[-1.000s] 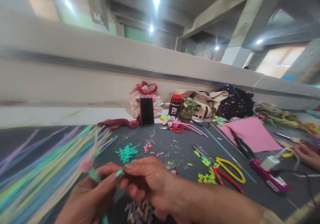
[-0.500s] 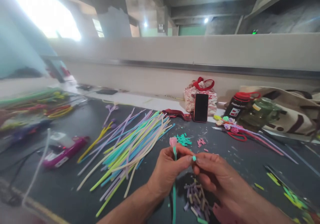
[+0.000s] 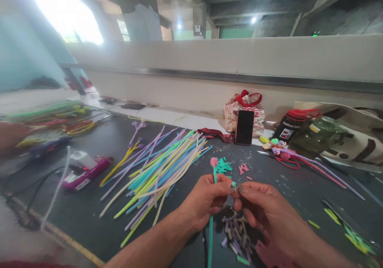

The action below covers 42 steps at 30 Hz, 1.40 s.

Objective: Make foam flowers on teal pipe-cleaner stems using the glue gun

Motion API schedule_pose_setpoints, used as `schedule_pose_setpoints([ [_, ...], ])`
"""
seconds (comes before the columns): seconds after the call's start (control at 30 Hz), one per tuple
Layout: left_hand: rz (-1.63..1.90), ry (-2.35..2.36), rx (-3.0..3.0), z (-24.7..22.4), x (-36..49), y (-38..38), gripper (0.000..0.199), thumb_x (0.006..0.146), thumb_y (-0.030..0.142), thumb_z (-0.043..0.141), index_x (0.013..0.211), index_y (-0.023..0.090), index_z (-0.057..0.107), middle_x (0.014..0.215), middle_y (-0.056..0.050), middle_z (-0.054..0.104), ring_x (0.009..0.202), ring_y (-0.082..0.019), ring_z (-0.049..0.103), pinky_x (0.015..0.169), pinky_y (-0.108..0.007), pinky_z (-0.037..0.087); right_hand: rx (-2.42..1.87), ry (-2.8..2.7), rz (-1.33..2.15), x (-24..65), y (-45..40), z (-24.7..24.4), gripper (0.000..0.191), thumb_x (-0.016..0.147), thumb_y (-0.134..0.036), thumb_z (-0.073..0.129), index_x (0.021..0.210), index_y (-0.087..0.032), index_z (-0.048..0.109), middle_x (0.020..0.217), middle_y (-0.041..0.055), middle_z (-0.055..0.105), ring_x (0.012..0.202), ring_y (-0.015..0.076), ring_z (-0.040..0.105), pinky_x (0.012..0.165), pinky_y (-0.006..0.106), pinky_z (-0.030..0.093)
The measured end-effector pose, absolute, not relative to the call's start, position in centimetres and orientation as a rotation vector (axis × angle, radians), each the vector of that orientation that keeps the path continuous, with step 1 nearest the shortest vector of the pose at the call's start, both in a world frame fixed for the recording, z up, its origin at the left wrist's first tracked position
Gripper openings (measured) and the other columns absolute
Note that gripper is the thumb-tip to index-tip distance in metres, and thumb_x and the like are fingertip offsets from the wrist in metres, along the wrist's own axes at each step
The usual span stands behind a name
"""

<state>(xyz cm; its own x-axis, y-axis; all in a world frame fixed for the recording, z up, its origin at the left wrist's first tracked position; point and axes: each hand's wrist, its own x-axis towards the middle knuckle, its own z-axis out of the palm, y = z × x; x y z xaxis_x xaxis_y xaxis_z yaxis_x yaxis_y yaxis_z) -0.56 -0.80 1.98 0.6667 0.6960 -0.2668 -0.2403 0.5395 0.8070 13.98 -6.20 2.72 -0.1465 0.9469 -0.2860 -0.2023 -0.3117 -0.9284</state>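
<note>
My left hand [image 3: 205, 200] is closed around a teal chenille stem [image 3: 211, 236] topped by a pink bud [image 3: 214, 162]. The stem runs upright through the fingers and down past the wrist. At the left thumb's tip sits a short teal chenille piece [image 3: 233, 184]. My right hand [image 3: 263, 204] has its thumb and forefinger pinched close at this piece, partly hiding the contact. Below both hands lies a pile of short purple and beige pieces [image 3: 237, 234]. Just beyond them are cut teal pieces [image 3: 224, 166] and pink pieces [image 3: 243, 168].
Long pastel chenille stems [image 3: 161, 164] spread to the left, beside a magenta glue gun [image 3: 88, 174]. A phone [image 3: 244, 127] leans on a patterned bag [image 3: 231, 110]. Finished flowers [image 3: 281, 150], a black bottle [image 3: 289, 124] and scissors [image 3: 332, 208] lie to the right.
The view has shifted slightly, moving the table things rightward. The right thumb has drawn a little away from the teal piece, which shows more beside the left thumb.
</note>
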Motion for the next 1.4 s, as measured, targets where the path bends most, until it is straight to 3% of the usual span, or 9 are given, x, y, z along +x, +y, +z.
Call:
schedule_pose_setpoints([
  [0.07, 0.478, 0.598, 0.746, 1.9, -0.7, -0.5, 0.016, 0.062, 0.020, 0.062, 0.059, 0.015, 0.046, 0.042, 0.009, 0.032, 0.035, -0.001, 0.013, 0.036, -0.017, 0.004, -1.255, -1.032, 1.557, 14.6, -6.0, 2.9, 0.028, 0.083, -0.037, 0.050, 0.069, -0.015, 0.062, 0.051, -0.0035, 0.055, 0.038, 0.0036, 0.040, 0.038, 0.018, 0.022],
  [0.23, 0.321, 0.587, 0.711, 1.9, -0.7, -0.1, 0.020, 0.056, 0.019, 0.062, 0.058, 0.017, 0.043, 0.042, 0.012, 0.025, 0.035, -0.001, 0.012, 0.036, -0.017, 0.002, -1.476, -1.268, 1.367, 16.4, -4.9, 4.4, 0.019, 0.074, -0.036, 0.059, 0.072, -0.017, 0.063, 0.057, -0.0037, 0.057, 0.041, 0.0050, 0.045, 0.038, 0.019, 0.024],
  [0.4, 0.450, 0.798, 0.901, 1.8, -0.1, -0.4, 0.015, 0.055, 0.021, 0.062, 0.057, 0.016, 0.047, 0.038, 0.011, 0.027, 0.033, -0.002, 0.017, 0.036, -0.019, 0.005, -1.566, -1.486, 1.289, 16.3, -4.1, 5.1, 0.021, 0.071, -0.034, 0.057, 0.058, -0.017, 0.056, 0.050, -0.0050, 0.052, 0.039, 0.0051, 0.042, 0.040, 0.019, 0.026],
  [0.67, 0.562, 0.951, 1.185, 1.5, 0.0, -0.4, 0.006, 0.059, 0.020, 0.058, 0.059, 0.014, 0.056, 0.039, 0.009, 0.036, 0.035, -0.002, 0.024, 0.037, -0.019, 0.014, -1.740, -1.621, 1.154, 16.0, -3.7, 4.9, 0.013, 0.068, -0.027, 0.057, 0.059, -0.018, 0.057, 0.047, -0.0055, 0.046, 0.044, 0.0077, 0.039, 0.041, 0.020, 0.029],
  [0.8, 0.549, 0.938, 1.199, 1.9, -0.2, -0.4, 0.013, 0.062, 0.026, 0.061, 0.064, 0.014, 0.058, 0.041, 0.008, 0.039, 0.036, -0.003, 0.024, 0.038, -0.019, 0.015, -1.696, -1.523, 1.199, 16.7, -3.8, 4.8, 0.012, 0.068, -0.024, 0.058, 0.058, -0.018, 0.058, 0.045, -0.0057, 0.047, 0.039, 0.0066, 0.040, 0.039, 0.020, 0.026],
  [0.97, 0.540, 0.823, 1.110, 2.6, -0.7, -0.2, 0.019, 0.066, 0.032, 0.057, 0.073, 0.014, 0.057, 0.044, 0.010, 0.030, 0.037, -0.003, 0.019, 0.038, -0.020, 0.011, -1.555, -1.235, 1.336, 18.0, -4.0, 4.0, 0.020, 0.072, -0.029, 0.061, 0.057, -0.017, 0.056, 0.049, -0.0050, 0.052, 0.038, 0.0034, 0.037, 0.038, 0.018, 0.020],
  [1.13, 0.463, 0.884, 1.143, 2.7, -1.0, 0.0, 0.038, 0.076, 0.052, 0.041, 0.079, 0.016, 0.055, 0.058, 0.005, 0.043, 0.040, -0.004, 0.025, 0.038, -0.018, 0.013, -1.458, -1.051, 1.420, 19.0, -4.2, 3.2, 0.022, 0.072, -0.032, 0.063, 0.060, -0.016, 0.056, 0.048, -0.0052, 0.052, 0.037, 0.0024, 0.037, 0.038, 0.018, 0.020],
  [1.27, 0.517, 0.885, 1.331, 2.4, -1.1, -0.2, 0.038, 0.081, 0.048, 0.037, 0.074, 0.015, 0.056, 0.058, 0.004, 0.042, 0.045, -0.006, 0.030, 0.040, -0.017, 0.020, -1.461, -0.974, 1.374, 19.3, -4.5, 3.3, 0.021, 0.068, -0.034, 0.067, 0.063, -0.016, 0.057, 0.049, -0.0053, 0.051, 0.037, 0.0030, 0.037, 0.038, 0.018, 0.020],
  [1.4, 0.539, 0.884, 1.491, 1.8, -1.0, -0.3, 0.039, 0.083, 0.044, 0.038, 0.075, 0.015, 0.062, 0.055, 0.005, 0.040, 0.045, -0.006, 0.029, 0.041, -0.019, 0.019, -1.451, -0.949, 1.339, 19.5, -4.9, 3.6, 0.022, 0.065, -0.035, 0.069, 0.062, -0.016, 0.057, 0.048, -0.0058, 0.049, 0.037, 0.0035, 0.036, 0.038, 0.018, 0.021],
])
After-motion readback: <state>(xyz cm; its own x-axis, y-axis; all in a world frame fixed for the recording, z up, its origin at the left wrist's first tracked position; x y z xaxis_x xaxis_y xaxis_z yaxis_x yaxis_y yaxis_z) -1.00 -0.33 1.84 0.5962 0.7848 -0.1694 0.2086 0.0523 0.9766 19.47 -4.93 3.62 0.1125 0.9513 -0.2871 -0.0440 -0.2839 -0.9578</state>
